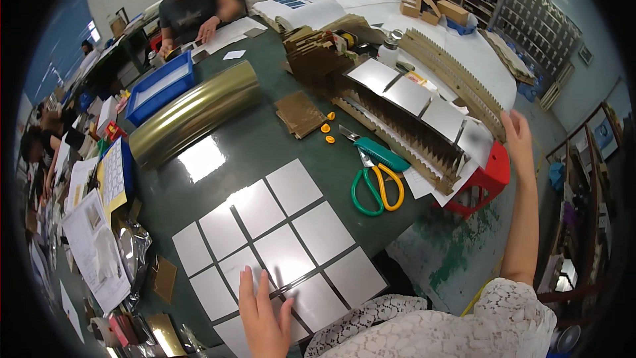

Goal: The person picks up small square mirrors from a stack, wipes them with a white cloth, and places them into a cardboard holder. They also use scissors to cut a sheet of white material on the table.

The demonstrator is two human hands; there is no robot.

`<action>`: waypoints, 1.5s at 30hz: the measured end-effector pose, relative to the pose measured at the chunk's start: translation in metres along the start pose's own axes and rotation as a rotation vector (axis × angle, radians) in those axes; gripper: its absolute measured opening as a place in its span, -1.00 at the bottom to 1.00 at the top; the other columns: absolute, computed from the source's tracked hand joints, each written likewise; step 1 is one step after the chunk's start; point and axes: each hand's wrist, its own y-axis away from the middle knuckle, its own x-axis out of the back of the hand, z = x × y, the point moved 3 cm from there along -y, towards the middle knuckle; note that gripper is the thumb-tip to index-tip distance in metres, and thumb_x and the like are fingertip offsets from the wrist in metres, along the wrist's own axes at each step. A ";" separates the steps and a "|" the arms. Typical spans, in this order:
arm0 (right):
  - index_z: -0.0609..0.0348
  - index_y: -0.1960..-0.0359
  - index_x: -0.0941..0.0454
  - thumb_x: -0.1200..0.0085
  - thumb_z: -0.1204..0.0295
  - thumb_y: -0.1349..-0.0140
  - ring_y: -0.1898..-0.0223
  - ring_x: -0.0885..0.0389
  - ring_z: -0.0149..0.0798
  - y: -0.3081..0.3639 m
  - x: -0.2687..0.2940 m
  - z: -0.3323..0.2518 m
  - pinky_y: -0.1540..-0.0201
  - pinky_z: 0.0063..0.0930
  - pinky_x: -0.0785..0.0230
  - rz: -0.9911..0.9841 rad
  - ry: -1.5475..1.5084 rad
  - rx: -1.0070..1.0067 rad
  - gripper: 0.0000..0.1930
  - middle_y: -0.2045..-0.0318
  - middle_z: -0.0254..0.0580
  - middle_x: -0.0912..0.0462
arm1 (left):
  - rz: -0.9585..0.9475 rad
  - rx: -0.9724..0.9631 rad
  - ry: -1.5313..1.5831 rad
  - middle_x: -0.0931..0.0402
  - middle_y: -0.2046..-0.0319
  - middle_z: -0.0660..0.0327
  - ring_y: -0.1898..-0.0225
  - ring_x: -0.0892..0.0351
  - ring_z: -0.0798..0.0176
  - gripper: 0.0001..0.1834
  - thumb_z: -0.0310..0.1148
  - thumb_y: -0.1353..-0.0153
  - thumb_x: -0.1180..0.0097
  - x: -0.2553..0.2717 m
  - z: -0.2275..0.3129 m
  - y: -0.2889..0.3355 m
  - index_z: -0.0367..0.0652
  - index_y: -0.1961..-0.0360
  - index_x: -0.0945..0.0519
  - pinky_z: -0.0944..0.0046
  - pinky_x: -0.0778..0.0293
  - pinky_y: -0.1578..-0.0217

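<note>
Silver square plates [285, 252] lie in rows on the green table, with dark gaps between them. My left hand [266, 315] rests over the near plates, its fingers spread and nothing in its grasp. Out to the right, my right hand [519, 136] is at the end of a toothed cardboard rack [397, 139], fingers stretched out beside the last silver plate [475, 140]. Whether those fingertips touch the plate or the cardboard I cannot tell. More silver plates [411, 95] lie in a line along the rack. A red stool [493, 166] stands under its near end.
Green-and-yellow scissors [377, 189] and a green utility knife [381, 152] lie by the rack. Small orange pieces [326, 128] sit beside brown squares [298, 114]. Farther left are a gold roll [199, 109] and a blue tray [161, 87]. Another person [192, 13] works across the table.
</note>
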 end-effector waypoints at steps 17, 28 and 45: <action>0.25 -0.40 0.01 -0.13 -0.44 0.18 0.04 -0.49 0.18 -0.039 -0.316 -0.199 -0.03 0.00 -0.27 -0.428 0.511 0.591 0.26 0.16 0.26 -0.55 | 0.067 0.158 -0.013 -0.08 -0.33 -0.19 -0.31 -0.14 -0.21 -0.39 -0.33 -0.24 -0.14 0.019 -0.020 0.017 -0.21 -0.30 -0.28 0.00 -0.15 -0.27; 0.14 -0.41 0.02 -0.17 -0.34 0.11 0.01 -0.46 0.21 -0.045 -0.308 -0.207 -0.05 -0.02 -0.27 -0.385 0.510 0.613 0.16 0.12 0.24 -0.53 | 0.056 0.081 0.086 -0.09 -0.33 -0.14 -0.30 -0.18 -0.22 -0.32 -0.52 -0.07 -0.23 0.031 -0.018 0.003 -0.27 -0.25 -0.30 -0.01 -0.16 -0.26; 0.17 -0.43 0.12 -0.36 0.11 -0.03 -0.25 -0.31 0.00 0.132 -0.191 -0.335 -0.31 -0.24 -0.16 -1.377 -0.907 0.554 0.06 -0.19 0.14 -0.27 | -0.263 -0.216 1.022 -0.20 -0.25 -0.08 -0.35 -0.14 -0.03 0.15 -0.34 0.08 -0.42 0.045 -0.027 -0.151 -0.18 -0.43 0.10 -0.04 -0.05 -0.33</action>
